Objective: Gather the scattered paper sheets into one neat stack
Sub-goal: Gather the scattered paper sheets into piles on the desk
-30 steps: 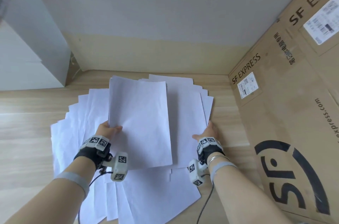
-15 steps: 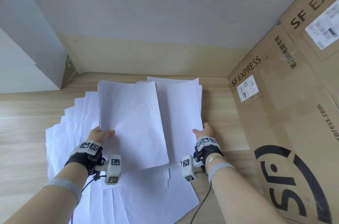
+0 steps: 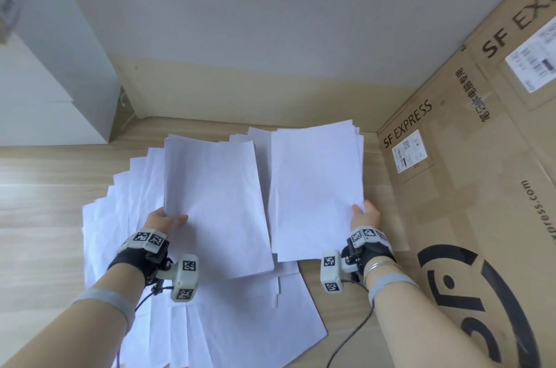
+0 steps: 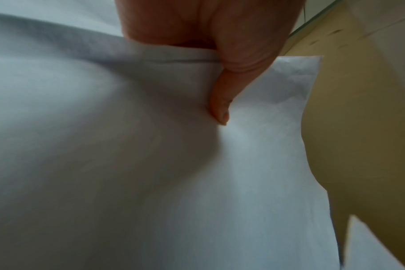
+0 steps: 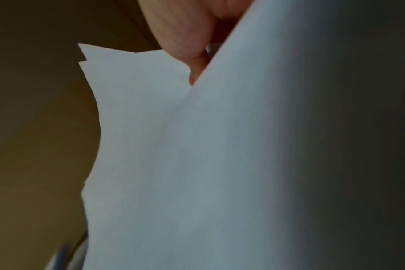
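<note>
Many white paper sheets (image 3: 240,319) lie fanned out on the wooden floor. My left hand (image 3: 164,221) pinches the left edge of a lifted bundle of sheets (image 3: 216,205), thumb on top; the left wrist view shows the thumb (image 4: 220,102) pressed on that paper (image 4: 127,164). My right hand (image 3: 365,214) grips the right edge of a second lifted bundle (image 3: 316,190), whose edges are slightly offset. In the right wrist view the fingers (image 5: 185,36) curl round these sheets (image 5: 220,164). The two bundles hang side by side above the spread.
A large SF Express cardboard box (image 3: 469,217) stands close on the right, almost touching the right hand. A white cabinet (image 3: 45,81) sits at the far left, and a wall (image 3: 270,21) closes off the back. Bare wooden floor (image 3: 39,232) lies to the left.
The right hand has gathered the right-side sheets and lifted them into a separate bundle. The left-hand bundle moved left and away from it, opening a gap between the two.
</note>
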A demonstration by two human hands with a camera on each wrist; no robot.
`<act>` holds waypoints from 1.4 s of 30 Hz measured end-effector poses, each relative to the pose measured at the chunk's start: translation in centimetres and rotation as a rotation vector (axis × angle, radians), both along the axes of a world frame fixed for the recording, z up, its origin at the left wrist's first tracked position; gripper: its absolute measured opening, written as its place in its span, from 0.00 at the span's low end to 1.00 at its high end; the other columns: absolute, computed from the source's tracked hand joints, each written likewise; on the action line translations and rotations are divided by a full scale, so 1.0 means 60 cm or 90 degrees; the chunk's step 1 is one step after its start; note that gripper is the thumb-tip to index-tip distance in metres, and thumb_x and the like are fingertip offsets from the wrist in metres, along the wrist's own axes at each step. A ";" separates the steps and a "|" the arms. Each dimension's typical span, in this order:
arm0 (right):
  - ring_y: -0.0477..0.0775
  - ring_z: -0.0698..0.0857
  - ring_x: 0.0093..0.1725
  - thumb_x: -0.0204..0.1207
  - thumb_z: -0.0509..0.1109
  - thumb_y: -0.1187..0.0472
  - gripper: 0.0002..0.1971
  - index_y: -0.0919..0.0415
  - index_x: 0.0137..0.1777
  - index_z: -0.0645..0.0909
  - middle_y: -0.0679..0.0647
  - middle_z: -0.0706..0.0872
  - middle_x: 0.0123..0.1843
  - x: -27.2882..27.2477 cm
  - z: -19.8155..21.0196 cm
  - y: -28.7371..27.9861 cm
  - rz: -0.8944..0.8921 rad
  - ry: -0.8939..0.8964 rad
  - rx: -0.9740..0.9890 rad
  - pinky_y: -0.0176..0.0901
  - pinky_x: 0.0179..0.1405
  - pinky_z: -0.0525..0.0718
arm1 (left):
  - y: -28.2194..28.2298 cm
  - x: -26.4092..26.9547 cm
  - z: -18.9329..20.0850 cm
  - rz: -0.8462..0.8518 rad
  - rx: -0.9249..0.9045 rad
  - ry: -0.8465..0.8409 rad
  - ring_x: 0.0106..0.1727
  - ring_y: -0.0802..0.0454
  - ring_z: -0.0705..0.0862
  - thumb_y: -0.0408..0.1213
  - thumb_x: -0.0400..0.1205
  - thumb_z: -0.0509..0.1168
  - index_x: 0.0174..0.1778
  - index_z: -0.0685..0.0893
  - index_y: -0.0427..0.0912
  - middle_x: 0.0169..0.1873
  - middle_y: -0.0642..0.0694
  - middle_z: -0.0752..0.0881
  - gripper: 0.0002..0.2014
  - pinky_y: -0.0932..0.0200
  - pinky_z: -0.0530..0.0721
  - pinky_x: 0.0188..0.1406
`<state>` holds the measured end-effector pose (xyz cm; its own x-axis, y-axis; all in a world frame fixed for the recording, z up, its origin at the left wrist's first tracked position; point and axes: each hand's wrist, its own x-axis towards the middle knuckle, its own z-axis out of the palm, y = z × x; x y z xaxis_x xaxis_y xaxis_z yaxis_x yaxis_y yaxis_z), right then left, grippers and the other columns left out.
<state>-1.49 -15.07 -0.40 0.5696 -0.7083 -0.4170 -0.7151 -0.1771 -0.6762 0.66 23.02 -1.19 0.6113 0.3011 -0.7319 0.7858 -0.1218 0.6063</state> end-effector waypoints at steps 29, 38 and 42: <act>0.63 0.81 0.64 0.80 0.60 0.67 0.16 0.71 0.66 0.76 0.66 0.82 0.65 0.015 0.011 0.213 0.307 -0.045 0.036 0.46 0.62 0.77 | 0.029 -0.040 0.038 -0.045 -0.044 0.008 0.48 0.38 0.83 0.32 0.76 0.68 0.46 0.81 0.36 0.43 0.37 0.85 0.06 0.45 0.81 0.57; 0.59 0.74 0.73 0.77 0.64 0.65 0.30 0.64 0.78 0.58 0.60 0.72 0.76 -0.003 -0.006 0.278 0.405 0.054 0.153 0.50 0.74 0.71 | 0.050 -0.051 0.035 0.003 -0.191 0.033 0.66 0.37 0.79 0.59 0.74 0.66 0.72 0.73 0.37 0.62 0.38 0.85 0.36 0.38 0.70 0.74; 0.53 0.77 0.66 0.75 0.67 0.72 0.30 0.66 0.76 0.60 0.60 0.75 0.73 -0.002 -0.006 0.299 0.471 0.018 0.216 0.46 0.73 0.71 | 0.050 -0.055 0.048 -0.045 -0.153 0.024 0.75 0.40 0.70 0.53 0.79 0.62 0.79 0.60 0.37 0.77 0.36 0.69 0.37 0.44 0.64 0.76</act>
